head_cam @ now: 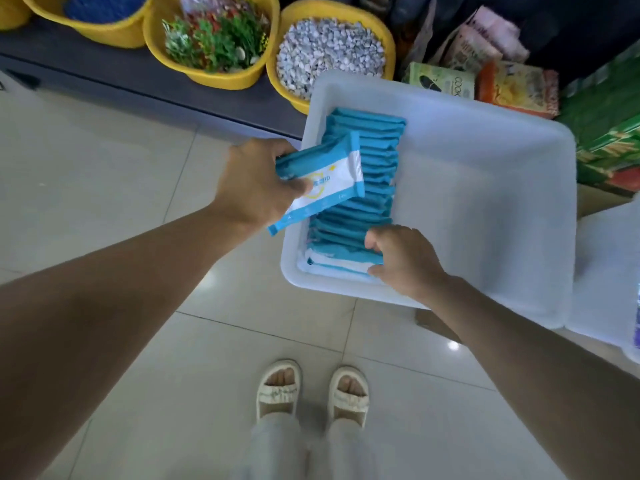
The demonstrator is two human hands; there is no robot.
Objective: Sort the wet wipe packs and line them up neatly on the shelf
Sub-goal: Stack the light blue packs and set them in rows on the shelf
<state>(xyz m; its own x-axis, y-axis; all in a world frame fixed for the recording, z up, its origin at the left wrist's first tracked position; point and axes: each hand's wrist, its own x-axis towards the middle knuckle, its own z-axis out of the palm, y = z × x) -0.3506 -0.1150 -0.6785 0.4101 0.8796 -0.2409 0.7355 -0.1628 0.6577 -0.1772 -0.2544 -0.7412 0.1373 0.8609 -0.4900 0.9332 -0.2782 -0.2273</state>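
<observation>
Yellow tubs (221, 76) of plastic plants (214, 39) and gravel (329, 53) line the floor

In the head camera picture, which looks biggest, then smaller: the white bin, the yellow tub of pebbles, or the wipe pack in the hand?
1. white bin
2. yellow tub of pebbles; partly hidden behind the bin
3. wipe pack held by the left hand

Glossy pale tiled floor (121, 174), dark shelf (104, 69)
</observation>
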